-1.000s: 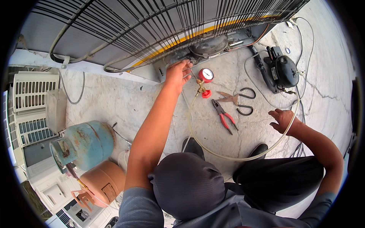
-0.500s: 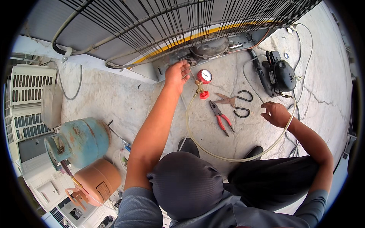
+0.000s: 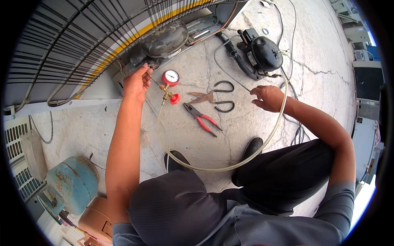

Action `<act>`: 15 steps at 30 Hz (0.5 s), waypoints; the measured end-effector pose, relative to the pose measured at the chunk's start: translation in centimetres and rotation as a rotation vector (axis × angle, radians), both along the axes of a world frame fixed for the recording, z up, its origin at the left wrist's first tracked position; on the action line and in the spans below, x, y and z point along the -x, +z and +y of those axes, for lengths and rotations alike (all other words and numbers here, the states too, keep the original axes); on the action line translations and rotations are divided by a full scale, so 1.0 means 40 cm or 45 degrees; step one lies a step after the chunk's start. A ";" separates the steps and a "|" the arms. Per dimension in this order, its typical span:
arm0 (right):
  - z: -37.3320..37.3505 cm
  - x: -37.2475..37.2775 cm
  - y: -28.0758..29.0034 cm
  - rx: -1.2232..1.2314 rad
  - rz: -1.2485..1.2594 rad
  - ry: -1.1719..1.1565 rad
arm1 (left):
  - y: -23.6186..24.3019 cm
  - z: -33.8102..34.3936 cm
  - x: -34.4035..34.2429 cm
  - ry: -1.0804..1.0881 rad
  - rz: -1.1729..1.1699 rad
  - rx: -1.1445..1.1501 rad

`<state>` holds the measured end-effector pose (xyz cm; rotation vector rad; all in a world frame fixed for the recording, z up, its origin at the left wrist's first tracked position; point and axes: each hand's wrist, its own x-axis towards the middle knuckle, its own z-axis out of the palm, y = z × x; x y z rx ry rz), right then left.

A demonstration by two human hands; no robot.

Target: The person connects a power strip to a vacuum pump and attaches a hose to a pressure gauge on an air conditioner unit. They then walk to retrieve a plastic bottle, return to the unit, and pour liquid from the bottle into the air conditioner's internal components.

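Observation:
My left hand (image 3: pixel 138 84) reaches to the refrigerator's dark, dusty compressor (image 3: pixel 165 40). Its fingers are curled at a thin metal tube (image 3: pixel 154 78) that runs to the valve of a red pressure gauge (image 3: pixel 170 78); the exact grip is partly hidden. On the right, my right hand (image 3: pixel 269 98) is low over the floor, fingers closed at the end of a thin grey tube (image 3: pixel 223 68). That tube curves back to a loose black compressor (image 3: pixel 264 53). A clear yellowish hose (image 3: pixel 221 169) loops from the gauge valve, past my right wrist, to this compressor.
Red-handled pliers (image 3: pixel 201 119) and black-handled shears (image 3: pixel 211 97) lie between my hands. Condenser wires (image 3: pixel 61 49) of the refrigerator rise at upper left. A blue gas cylinder (image 3: pixel 72 184) and an orange one (image 3: pixel 96 219) stand at lower left. Cables trail on the right.
The view has turned toward the right, so everything appears farther left. Both hands stay at about the same places relative to the gauge and the loose compressor.

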<state>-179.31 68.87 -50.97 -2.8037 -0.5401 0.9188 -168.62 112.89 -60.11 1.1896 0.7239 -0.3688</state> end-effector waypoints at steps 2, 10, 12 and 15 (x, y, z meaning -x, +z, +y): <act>-0.017 0.008 0.001 -0.014 -0.010 -0.003 | 0.020 -0.017 0.003 -0.067 0.005 -0.034; -0.012 0.007 -0.041 -0.066 -0.004 0.015 | 0.008 -0.003 -0.006 -0.141 0.009 -0.114; -0.013 0.009 -0.039 0.007 0.030 0.015 | 0.014 -0.004 -0.006 -0.165 0.036 -0.044; -0.018 0.011 -0.034 0.078 0.082 0.018 | 0.015 -0.006 0.004 -0.156 -0.001 0.091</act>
